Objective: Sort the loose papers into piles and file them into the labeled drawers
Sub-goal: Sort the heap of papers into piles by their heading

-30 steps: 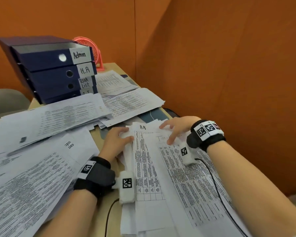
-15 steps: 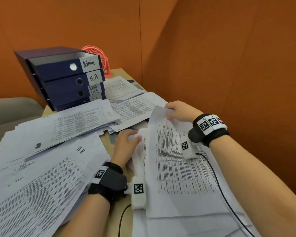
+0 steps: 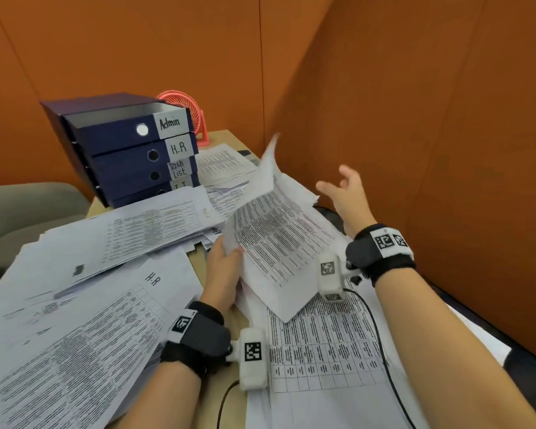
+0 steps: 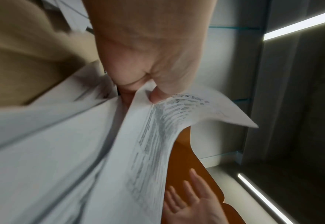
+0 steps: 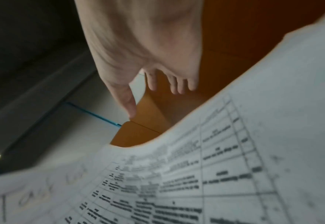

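My left hand (image 3: 225, 264) pinches the near-left edge of a printed sheet (image 3: 279, 239) and holds it lifted and curled above the desk; the left wrist view shows thumb and fingers (image 4: 156, 91) clamped on that sheet (image 4: 158, 136). My right hand (image 3: 344, 188) hovers beyond the sheet with spread fingers (image 5: 179, 86), holding nothing. Under it lies a table-printed paper (image 3: 319, 351). A navy drawer unit (image 3: 118, 150) labelled Admin, H.R, Task List and I.T stands at the back left. A pile marked H.R (image 3: 84, 329) lies at the left.
More paper piles (image 3: 143, 230) cover the desk in front of the drawers and behind the lifted sheet (image 3: 223, 162). A pink fan (image 3: 186, 109) stands behind the drawer unit. Orange partition walls (image 3: 415, 150) close in at the back and right. A grey seat (image 3: 19, 212) sits left.
My right hand has let go of the sheet's far edge and lifted away with fingers spread. My left hand now holds the sheet raised by its left edge.
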